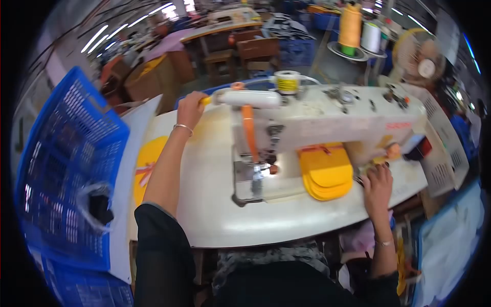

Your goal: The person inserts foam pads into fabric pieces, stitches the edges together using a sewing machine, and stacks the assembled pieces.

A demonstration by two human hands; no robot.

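My left hand (pixel 190 108) reaches to the far left of the sewing machine (pixel 327 120), fingers closed. A small yellow bit shows at its fingertips, beside the white cylindrical lamp (pixel 250 97); what it is I cannot make out. Right of the needle area, my right hand (pixel 378 183) rests low on the table with fingers curled down. Something small and dark shows under those fingers, too unclear to name. Between that hand and the presser foot (pixel 262 171) lies a stack of yellow rounded fabric pieces (pixel 326 174). More yellow pieces (pixel 144 171) lie partly behind my left forearm.
A blue plastic crate (pixel 66 169) stands left of the white tabletop (pixel 225 225). An orange thread cone (pixel 350 28) and a white one (pixel 370 36) stand behind the machine, near a fan (pixel 417 56). A pale perforated basket (pixel 440 148) sits at the right end.
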